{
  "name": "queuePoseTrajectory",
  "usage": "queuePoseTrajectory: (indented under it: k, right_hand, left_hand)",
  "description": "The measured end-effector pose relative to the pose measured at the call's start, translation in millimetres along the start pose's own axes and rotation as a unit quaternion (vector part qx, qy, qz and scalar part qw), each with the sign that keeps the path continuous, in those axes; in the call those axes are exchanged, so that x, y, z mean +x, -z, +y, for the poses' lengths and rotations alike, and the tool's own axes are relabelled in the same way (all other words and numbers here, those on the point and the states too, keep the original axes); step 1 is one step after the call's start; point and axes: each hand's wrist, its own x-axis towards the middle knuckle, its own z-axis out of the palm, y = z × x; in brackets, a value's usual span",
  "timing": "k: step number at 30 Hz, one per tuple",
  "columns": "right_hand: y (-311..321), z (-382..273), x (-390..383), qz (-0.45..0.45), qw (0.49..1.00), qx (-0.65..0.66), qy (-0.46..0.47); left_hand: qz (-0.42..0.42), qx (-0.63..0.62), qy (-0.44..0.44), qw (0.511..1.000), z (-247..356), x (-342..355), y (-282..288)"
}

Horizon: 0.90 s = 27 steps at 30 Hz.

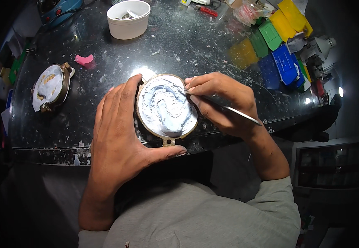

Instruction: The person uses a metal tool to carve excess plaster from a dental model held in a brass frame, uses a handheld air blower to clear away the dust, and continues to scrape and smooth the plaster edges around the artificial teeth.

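Two hands on one pc: your left hand wraps the round metal mold, fingers along its L rim, thumb round the near side by the holed tab. Prob. braced so it can't slide or spin. Can't tell if it's flat on the counter or slightly lifted; it's at the front edge, centered before you, likely for reach + light.

Your right hand pinches a thin metal tool pen-style, tip at the upper R of the white fill, shaft angled back over the hand. Grip looks picked for fine control; fingertips near the rim, maybe for steadying.

2nd mold half sits off L, pink pc near it, white tub farther back, colored bins far R. Spacing seemingly leaves elbow room, w/ everything apart from the held mold.
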Motion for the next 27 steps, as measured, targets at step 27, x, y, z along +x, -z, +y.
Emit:
queuePoseTrajectory:
  k: [27]
  right_hand:
    - [-6, -3, 14, -0.052, 0.997, 0.019, 0.061]
  left_hand:
    - [-0.039, -0.045, -0.01, 0.998, -3, 2, 11]
